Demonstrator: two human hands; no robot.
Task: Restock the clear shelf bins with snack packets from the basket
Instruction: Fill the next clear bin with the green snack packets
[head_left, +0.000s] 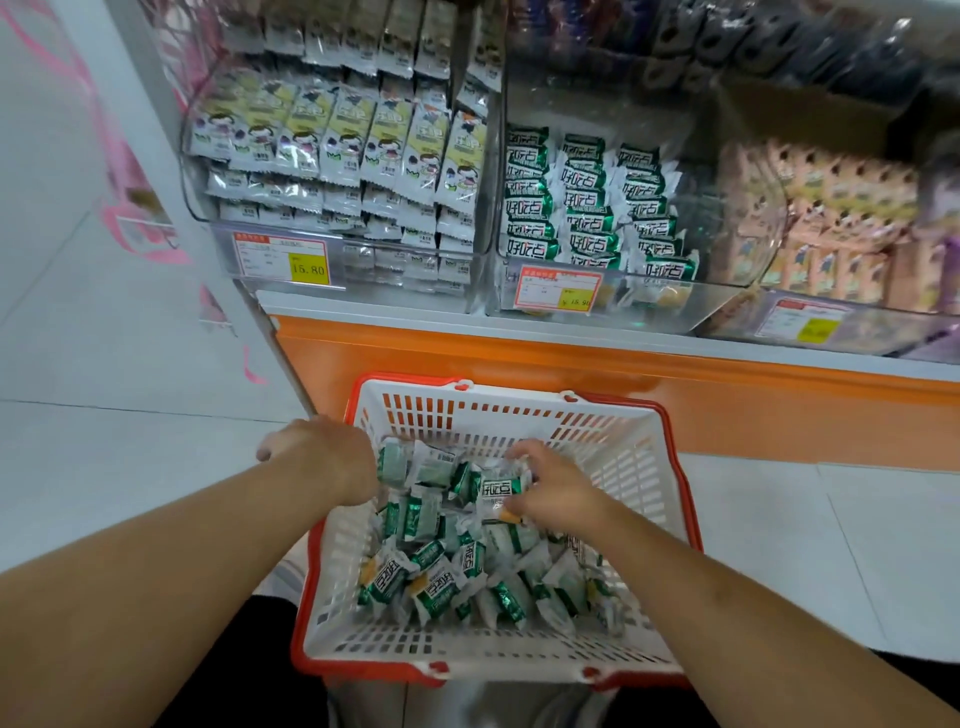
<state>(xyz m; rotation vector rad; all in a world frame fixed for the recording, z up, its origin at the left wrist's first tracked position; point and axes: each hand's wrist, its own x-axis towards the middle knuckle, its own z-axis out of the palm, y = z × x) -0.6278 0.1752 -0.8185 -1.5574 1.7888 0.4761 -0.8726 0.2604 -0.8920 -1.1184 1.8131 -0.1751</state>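
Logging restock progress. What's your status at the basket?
Left hand gripping basket rim. Right hand grabbing green packets. Middle bin part full, nothing blocking.

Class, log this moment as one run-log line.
phase: picking | right hand: gripping green-and-white snack packets | left hand: at rim, white-and-red plastic basket | target: clear middle bin

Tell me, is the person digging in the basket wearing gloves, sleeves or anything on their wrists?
No. Both arms are bare from the bottom edge of the picture to the fingers: no sleeves show, and no gloves. The left hand and right hand carry no watch, bracelet or ring that I can make out. The fingertips are partly hidden, so small items there cannot be ruled out.
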